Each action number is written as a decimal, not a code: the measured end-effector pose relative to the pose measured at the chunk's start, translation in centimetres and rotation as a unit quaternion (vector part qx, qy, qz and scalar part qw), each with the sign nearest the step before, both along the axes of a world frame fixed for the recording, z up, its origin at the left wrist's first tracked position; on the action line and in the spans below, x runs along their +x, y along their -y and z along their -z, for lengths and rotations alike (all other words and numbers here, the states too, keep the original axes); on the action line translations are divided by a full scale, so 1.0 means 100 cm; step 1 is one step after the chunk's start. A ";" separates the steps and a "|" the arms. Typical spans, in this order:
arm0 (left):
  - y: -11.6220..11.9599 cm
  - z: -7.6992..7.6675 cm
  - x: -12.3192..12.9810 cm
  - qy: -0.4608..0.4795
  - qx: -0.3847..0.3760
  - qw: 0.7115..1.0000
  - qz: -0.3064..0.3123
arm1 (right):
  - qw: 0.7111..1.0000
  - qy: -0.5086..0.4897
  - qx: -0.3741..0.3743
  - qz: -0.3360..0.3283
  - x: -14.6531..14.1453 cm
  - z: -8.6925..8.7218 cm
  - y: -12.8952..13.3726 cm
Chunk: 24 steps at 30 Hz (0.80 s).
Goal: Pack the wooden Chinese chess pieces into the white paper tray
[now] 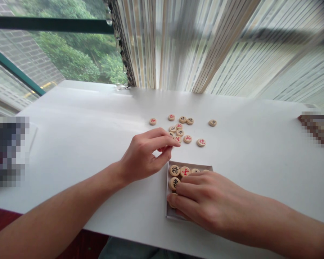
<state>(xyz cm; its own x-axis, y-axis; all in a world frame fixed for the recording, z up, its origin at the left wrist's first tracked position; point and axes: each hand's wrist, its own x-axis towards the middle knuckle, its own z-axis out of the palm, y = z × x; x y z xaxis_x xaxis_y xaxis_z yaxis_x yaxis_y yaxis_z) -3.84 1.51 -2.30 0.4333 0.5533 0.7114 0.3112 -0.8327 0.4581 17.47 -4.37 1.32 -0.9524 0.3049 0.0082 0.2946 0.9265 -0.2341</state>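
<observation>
A shallow box [167, 208] near the front edge holds round wooden pieces with characters, among them a black-marked piece [174, 170] and a red-marked piece [185, 171]. Over the box lies my right hand [207, 198], its thumb and fingers closed on a piece [172, 202] at the left side; much of the box is hidden beneath it. My left hand [148, 153] hovers just beyond the box's left corner, fingers bent, fingertips beside a loose red-marked piece [178, 139]. Whether anything is between its fingers is hard to make out. More loose pieces [187, 139] lie around there.
The white table [83, 144] carries several scattered pieces farther back, one black-marked piece [212, 122] apart at the right. A window and a striped curtain [178, 46] stand behind. Blurred-out objects [7, 151] sit at the left edge and right edge [320, 127].
</observation>
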 end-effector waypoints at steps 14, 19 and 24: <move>-0.001 0.001 0.000 0.001 0.006 1.000 0.000 | 0.998 -0.053 0.031 -0.014 -0.002 0.004 0.002; 0.000 0.001 -0.001 0.001 0.003 1.000 0.001 | 0.999 -0.050 0.020 -0.007 0.000 0.003 0.001; 0.000 0.000 -0.001 0.000 0.004 1.000 0.000 | 1.000 -0.028 0.003 -0.005 0.002 -0.002 0.000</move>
